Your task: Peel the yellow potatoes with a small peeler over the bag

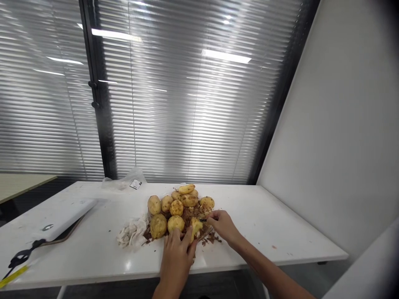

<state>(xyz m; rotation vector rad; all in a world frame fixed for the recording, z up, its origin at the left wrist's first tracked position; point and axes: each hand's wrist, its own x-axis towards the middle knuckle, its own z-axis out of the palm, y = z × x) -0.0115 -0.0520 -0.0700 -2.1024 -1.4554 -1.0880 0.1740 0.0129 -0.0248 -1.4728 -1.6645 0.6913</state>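
At the far left, a pale, flat-topped piece of furniture [21,185] stands beside the long white table [102,241]. On the table's left end lie a bright yellow strip [14,276], a black, looped object [21,256] and a long, white, box-like object [70,216] with an oval, silvery mark [48,227] on its side.

Farther right, near the back edge, rests a crumpled, clear plastic bag [120,182] bearing a white, printed label [136,184]. Nearer the front is a wad of crumpled, whitish tissue [132,233], just beside a heap of rounded, yellow-brown, potato-like pieces [158,226] set among dark brown, crumbly scraps [190,214].

At the front of this heap, the left hand [177,251] has its fingers drawn in on an irregular, bright yellow chunk [196,227], the thumb side toward it; the exact contact is partly hidden. To the right, the right hand [222,224] pinches a thin, dark tool [203,220] whose tip meets the chunk or lies just beside it; which of the two cannot be told.

Loose brown scraps lie below the tool, and a small reddish bit [274,247] sits farther right. Silvery, slatted blinds [174,116] hang behind, with a plain, pale wall [330,124] at right.
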